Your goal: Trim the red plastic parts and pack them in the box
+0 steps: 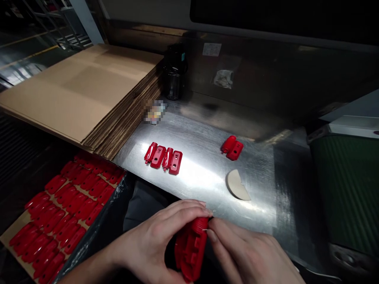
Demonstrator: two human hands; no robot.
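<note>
The left hand wraps around a hollow red plastic casing, fingers over its top; the right hand has thumb and forefinger drawn together against its upper end, though what they pinch I can't tell. It looks like fine finger-work there, calling for a firm left hold and small right-hand strokes. Just beyond the grip lies a cream half-round piece on the shiny metal tabletop; farther left, a row of glossy red plastic pieces.

The left hand arches with thumb spread low, the right hand curled close beside it
</note>
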